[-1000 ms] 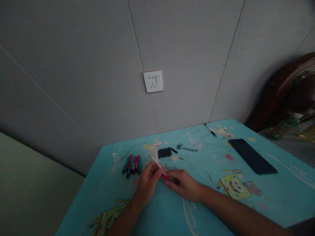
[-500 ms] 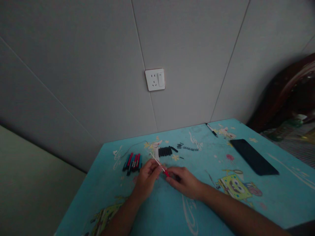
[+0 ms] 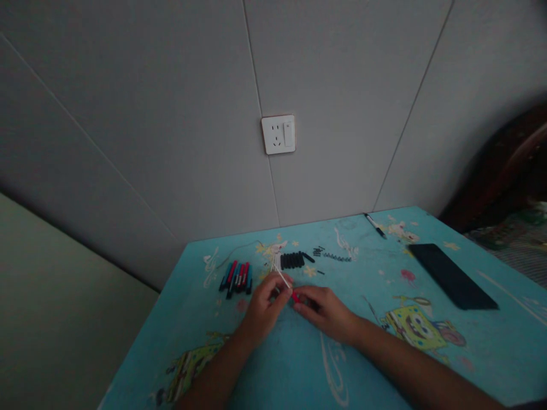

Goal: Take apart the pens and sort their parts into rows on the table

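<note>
My left hand is closed in a pinch around a thin white pen refill, which slants up and away from the fingers. My right hand pinches a small red pen part at the refill's near end. Fingertips of both hands almost meet there and hide how the two pieces join. Just beyond the hands lie more white refills beside a row of black pen parts. To the left is a cluster of red and blue pen barrels with dark ends.
Small dark pieces and a line of small springs lie farther right. A pen rests near the wall. On the right is a flat black rectangular item. The patterned blue table meets a wall with a socket.
The view has shifted slightly, so the table things sit a little farther right. Less of the red part shows between the fingers, and the two hands remain together around the refill.
</note>
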`<state>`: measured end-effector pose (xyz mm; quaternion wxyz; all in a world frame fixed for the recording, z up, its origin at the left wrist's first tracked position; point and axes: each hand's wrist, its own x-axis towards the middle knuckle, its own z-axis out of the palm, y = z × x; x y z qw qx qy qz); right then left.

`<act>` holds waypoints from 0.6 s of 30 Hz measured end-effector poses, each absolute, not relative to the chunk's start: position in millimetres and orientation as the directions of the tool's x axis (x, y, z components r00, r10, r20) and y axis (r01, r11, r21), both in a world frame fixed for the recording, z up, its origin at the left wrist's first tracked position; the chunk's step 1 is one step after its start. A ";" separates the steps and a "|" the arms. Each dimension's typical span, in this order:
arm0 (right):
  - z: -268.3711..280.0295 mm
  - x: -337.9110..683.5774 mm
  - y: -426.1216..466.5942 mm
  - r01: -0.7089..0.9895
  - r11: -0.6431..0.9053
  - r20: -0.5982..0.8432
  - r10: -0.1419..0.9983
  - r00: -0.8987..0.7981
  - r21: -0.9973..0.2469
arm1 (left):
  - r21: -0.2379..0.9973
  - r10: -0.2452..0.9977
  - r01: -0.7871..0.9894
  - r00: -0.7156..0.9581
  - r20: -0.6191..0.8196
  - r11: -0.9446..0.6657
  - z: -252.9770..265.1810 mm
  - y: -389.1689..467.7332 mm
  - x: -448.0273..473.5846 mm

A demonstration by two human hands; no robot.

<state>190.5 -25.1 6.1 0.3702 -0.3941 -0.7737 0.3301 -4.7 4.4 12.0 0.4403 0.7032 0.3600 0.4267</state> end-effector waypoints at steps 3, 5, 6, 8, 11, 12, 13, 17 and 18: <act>4.6 190.1 -24.2 0.330 0.475 0.338 0.855 -0.394 -0.816 | 0.912 0.855 0.102 0.402 0.327 -0.396 8.8 6.0 -5.4; 3.8 190.1 -23.8 0.315 0.471 0.345 0.857 -0.382 -0.824 | 0.906 0.838 0.102 0.434 0.330 -0.410 8.0 5.5 -4.2; 3.7 190.1 -23.7 0.311 0.467 0.341 0.859 -0.381 -0.828 | 0.900 0.829 0.108 0.449 0.334 -0.421 8.0 4.8 -3.1; 4.3 190.3 -23.6 0.311 0.461 0.329 0.859 -0.394 -0.831 | 0.887 0.817 0.114 0.454 0.354 -0.448 8.5 2.9 -0.8; 7.0 192.8 -21.8 0.332 0.471 0.328 0.854 -0.404 -0.817 | 0.890 0.840 0.091 0.383 0.383 -0.447 9.6 1.1 0.7; 7.9 195.1 -20.1 0.359 0.474 0.334 0.859 -0.387 -0.804 | 0.902 0.859 0.080 0.349 0.374 -0.425 9.9 1.1 0.3; 8.3 198.5 -17.7 0.404 0.474 0.343 0.869 -0.356 -0.783 | 0.917 0.879 0.068 0.322 0.352 -0.393 10.0 1.4 -0.4; 4.2 221.4 -3.2 0.694 0.382 0.340 0.918 -0.206 -0.610 | 0.966 0.926 0.004 0.286 0.248 -0.260 8.6 3.7 -1.9; 2.2 227.8 0.4 0.758 0.342 0.331 0.927 -0.176 -0.556 | 0.972 0.927 -0.015 0.296 0.228 -0.235 7.9 4.0 -1.3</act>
